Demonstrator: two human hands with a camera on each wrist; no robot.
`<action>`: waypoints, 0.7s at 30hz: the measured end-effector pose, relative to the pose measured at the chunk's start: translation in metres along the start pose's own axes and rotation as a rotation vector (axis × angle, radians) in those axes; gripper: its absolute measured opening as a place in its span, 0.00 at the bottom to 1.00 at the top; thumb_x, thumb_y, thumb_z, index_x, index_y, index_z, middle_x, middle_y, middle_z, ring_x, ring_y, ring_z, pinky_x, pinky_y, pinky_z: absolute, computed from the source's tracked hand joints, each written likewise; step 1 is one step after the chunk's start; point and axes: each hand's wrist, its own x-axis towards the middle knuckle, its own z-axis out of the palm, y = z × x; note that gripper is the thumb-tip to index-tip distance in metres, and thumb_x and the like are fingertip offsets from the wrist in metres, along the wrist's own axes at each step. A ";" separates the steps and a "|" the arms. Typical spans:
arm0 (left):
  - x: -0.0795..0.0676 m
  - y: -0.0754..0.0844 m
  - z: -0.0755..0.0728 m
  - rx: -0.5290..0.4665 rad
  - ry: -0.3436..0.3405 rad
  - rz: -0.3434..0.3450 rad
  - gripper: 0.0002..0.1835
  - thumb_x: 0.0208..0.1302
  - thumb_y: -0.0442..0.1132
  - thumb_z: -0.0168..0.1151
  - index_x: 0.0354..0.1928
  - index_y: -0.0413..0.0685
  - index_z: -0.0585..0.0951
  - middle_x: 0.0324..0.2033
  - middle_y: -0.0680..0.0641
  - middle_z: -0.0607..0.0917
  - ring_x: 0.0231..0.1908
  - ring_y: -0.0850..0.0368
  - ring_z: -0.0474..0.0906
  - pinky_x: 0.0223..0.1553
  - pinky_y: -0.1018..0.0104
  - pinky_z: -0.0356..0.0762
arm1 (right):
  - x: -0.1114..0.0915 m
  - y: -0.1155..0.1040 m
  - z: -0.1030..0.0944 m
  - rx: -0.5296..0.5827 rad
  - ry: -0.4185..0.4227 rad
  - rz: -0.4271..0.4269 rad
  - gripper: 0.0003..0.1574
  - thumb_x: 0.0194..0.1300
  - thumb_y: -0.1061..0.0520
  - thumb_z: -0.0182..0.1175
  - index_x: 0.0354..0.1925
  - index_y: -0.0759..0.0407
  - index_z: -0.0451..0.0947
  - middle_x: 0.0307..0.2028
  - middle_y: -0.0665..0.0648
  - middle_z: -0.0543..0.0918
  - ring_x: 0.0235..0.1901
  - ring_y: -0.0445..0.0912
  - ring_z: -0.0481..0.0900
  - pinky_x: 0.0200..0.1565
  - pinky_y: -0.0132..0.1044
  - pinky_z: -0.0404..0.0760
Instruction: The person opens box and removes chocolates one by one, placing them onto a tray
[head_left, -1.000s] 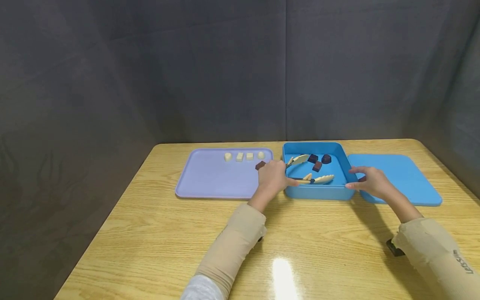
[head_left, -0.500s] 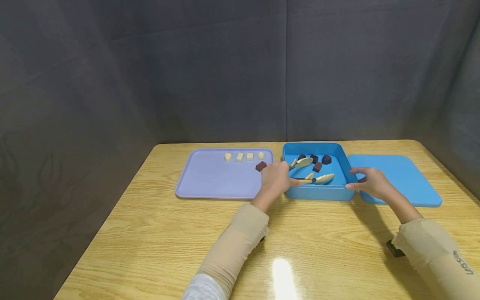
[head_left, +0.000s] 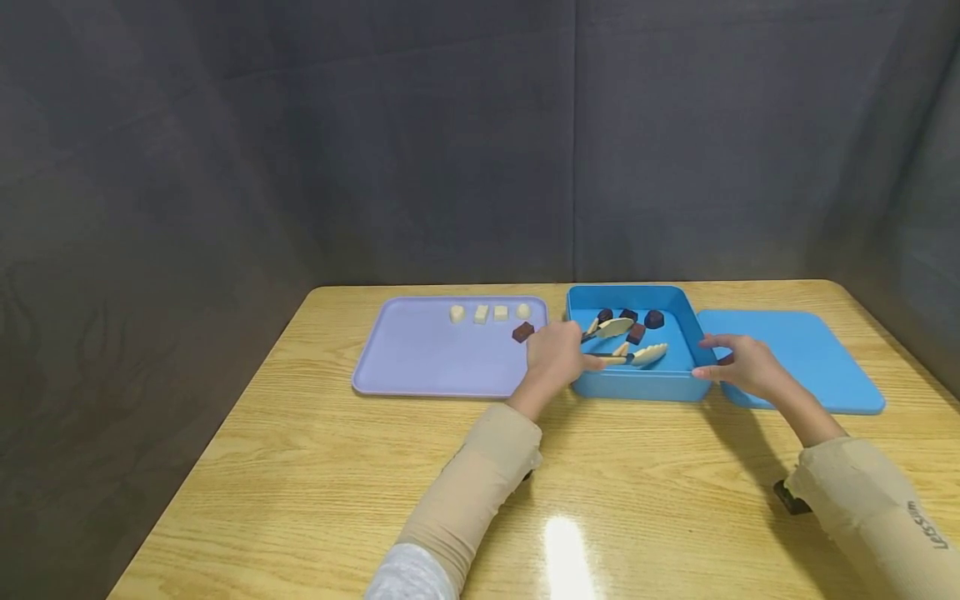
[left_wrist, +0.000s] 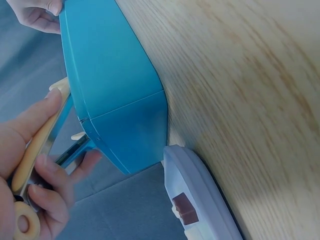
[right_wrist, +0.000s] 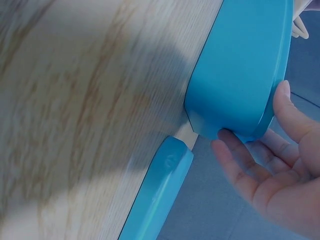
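Observation:
In the head view my left hand [head_left: 553, 353] grips a pair of tongs [left_wrist: 42, 130] with cream tips and dark arms. The two tips [head_left: 615, 327] reach into an open blue box [head_left: 641, 386] and stand apart, nothing visible between them. Behind and beside the upper tip lie several dark chocolates [head_left: 654, 320], one a reddish-brown block [head_left: 636, 333]. My right hand [head_left: 742, 365] holds the box at its right front corner; in the right wrist view the thumb is at the rim and fingers touch the outer wall.
A lilac tray [head_left: 435, 367] stands left of the box, bearing several white chocolates [head_left: 481, 314] and one brown chocolate [head_left: 522, 332]. A flat blue lid [head_left: 802, 358] lies to the box's right. A dark cloth [head_left: 450, 167] hangs behind the wooden table [head_left: 315, 467].
My left hand has shifted slightly right with the tongs. Their upper tip came nearer the lower one, and a dark chocolate behind it came into view. My right hand stays at the box.

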 end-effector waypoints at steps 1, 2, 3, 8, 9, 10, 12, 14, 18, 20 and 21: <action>0.000 0.000 0.000 -0.002 0.001 0.000 0.30 0.41 0.65 0.65 0.10 0.52 0.61 0.09 0.55 0.55 0.11 0.62 0.51 0.11 0.70 0.49 | 0.000 0.000 0.000 0.000 0.000 0.000 0.38 0.57 0.52 0.62 0.56 0.76 0.62 0.59 0.76 0.56 0.45 0.66 0.71 0.38 0.51 0.74; 0.001 0.000 0.000 -0.006 0.002 0.002 0.30 0.41 0.65 0.65 0.10 0.52 0.61 0.09 0.55 0.55 0.11 0.62 0.51 0.11 0.70 0.49 | 0.000 0.000 0.000 -0.002 -0.001 0.002 0.39 0.57 0.52 0.62 0.56 0.76 0.62 0.59 0.76 0.56 0.45 0.66 0.71 0.38 0.51 0.74; 0.001 0.000 0.001 -0.008 0.002 0.002 0.30 0.41 0.64 0.65 0.10 0.52 0.62 0.09 0.55 0.55 0.11 0.62 0.51 0.11 0.70 0.49 | 0.000 0.000 0.000 -0.003 0.000 0.002 0.39 0.56 0.52 0.62 0.56 0.76 0.62 0.59 0.76 0.56 0.45 0.66 0.71 0.38 0.51 0.74; 0.002 0.002 0.000 -0.003 0.003 0.001 0.28 0.43 0.64 0.65 0.10 0.53 0.64 0.08 0.55 0.57 0.10 0.62 0.54 0.10 0.70 0.50 | 0.001 0.001 -0.001 -0.009 0.000 0.000 0.39 0.56 0.50 0.62 0.56 0.76 0.62 0.58 0.77 0.57 0.45 0.66 0.71 0.37 0.50 0.75; 0.002 0.002 0.000 0.002 0.004 0.000 0.28 0.43 0.64 0.64 0.10 0.53 0.64 0.08 0.55 0.57 0.11 0.62 0.54 0.10 0.70 0.50 | 0.001 0.001 -0.001 -0.009 -0.001 0.000 0.40 0.56 0.50 0.62 0.56 0.76 0.62 0.58 0.77 0.57 0.45 0.66 0.71 0.37 0.50 0.75; 0.002 0.002 0.000 0.008 0.004 -0.002 0.28 0.43 0.64 0.64 0.10 0.53 0.65 0.09 0.55 0.57 0.11 0.62 0.55 0.10 0.70 0.51 | 0.001 0.001 -0.001 -0.010 -0.001 -0.001 0.40 0.56 0.50 0.62 0.56 0.76 0.62 0.58 0.77 0.57 0.45 0.66 0.71 0.37 0.50 0.75; 0.002 0.003 -0.001 0.020 0.004 -0.003 0.27 0.43 0.64 0.64 0.10 0.53 0.65 0.09 0.55 0.57 0.11 0.62 0.54 0.10 0.70 0.51 | 0.001 0.001 -0.001 -0.010 -0.001 0.000 0.39 0.56 0.50 0.62 0.56 0.76 0.62 0.58 0.77 0.57 0.45 0.66 0.71 0.37 0.50 0.75; 0.002 0.003 -0.001 0.030 0.008 -0.003 0.27 0.43 0.64 0.64 0.10 0.53 0.65 0.09 0.55 0.57 0.11 0.62 0.54 0.10 0.70 0.51 | 0.001 0.000 -0.001 -0.011 -0.001 0.001 0.39 0.56 0.51 0.62 0.56 0.76 0.62 0.58 0.77 0.57 0.45 0.66 0.71 0.38 0.50 0.75; 0.003 0.004 -0.001 0.041 0.013 -0.005 0.27 0.43 0.65 0.64 0.10 0.53 0.67 0.10 0.55 0.57 0.11 0.63 0.55 0.10 0.70 0.51 | 0.000 -0.001 -0.001 -0.010 0.000 -0.003 0.39 0.56 0.51 0.62 0.56 0.76 0.62 0.58 0.76 0.56 0.45 0.66 0.71 0.37 0.50 0.75; 0.003 0.004 0.000 0.047 0.016 -0.007 0.26 0.43 0.65 0.63 0.11 0.53 0.69 0.10 0.55 0.58 0.12 0.63 0.56 0.10 0.70 0.51 | 0.000 0.000 -0.001 -0.010 0.002 -0.006 0.39 0.56 0.50 0.62 0.56 0.76 0.62 0.59 0.76 0.56 0.45 0.66 0.71 0.37 0.50 0.75; 0.003 0.004 0.000 0.044 0.016 -0.006 0.25 0.43 0.65 0.63 0.11 0.53 0.70 0.10 0.55 0.59 0.12 0.63 0.57 0.10 0.70 0.52 | 0.000 0.000 -0.001 -0.008 0.002 -0.007 0.39 0.56 0.50 0.62 0.56 0.76 0.62 0.59 0.76 0.56 0.45 0.66 0.71 0.37 0.50 0.75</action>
